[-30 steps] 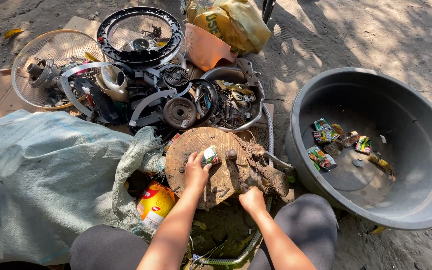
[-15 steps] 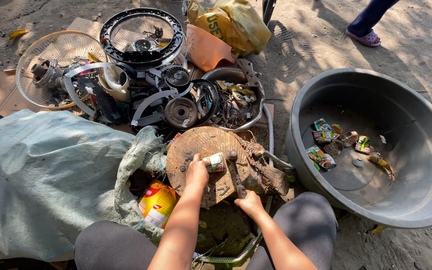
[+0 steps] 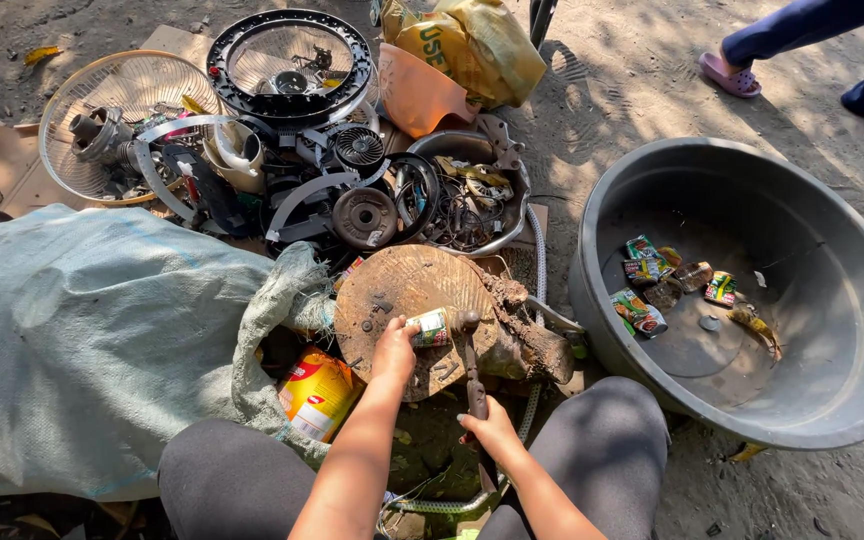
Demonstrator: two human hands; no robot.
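Outdoors, on dry sandy ground [image 3: 612,90] dappled with leaf shade, everything sits directly on the dirt. At nine o'clock a large pale woven sack [image 3: 92,340] lies slumped, its open mouth turned toward the centre, and a yellow and red packet [image 3: 317,392] shows just under its edge. At eleven o'clock a white wire fan guard [image 3: 117,100] lies flat on cardboard, and beside it, near twelve, a black fan guard ring [image 3: 290,60] tops a heap of dark plastic and metal scrap [image 3: 352,200], with a metal bowl [image 3: 507,170] of wire and bits touching the heap. A yellow plastic bag [image 3: 477,45] lies beyond at twelve o'clock. In the middle stands a round wooden block [image 3: 402,290], worn and rust brown. The left hand [image 3: 394,348] presses a small crushed can [image 3: 432,326] against the block's top, fingers pinching its near end. The right hand [image 3: 490,430] is clenched around the handle of a hammer [image 3: 472,360], whose head rests right beside the can. At three o'clock a big grey plastic basin [image 3: 852,400] holds a few flattened cans. At one o'clock another person's sandalled feet [image 3: 732,75] stand on the ground, well apart from the work.
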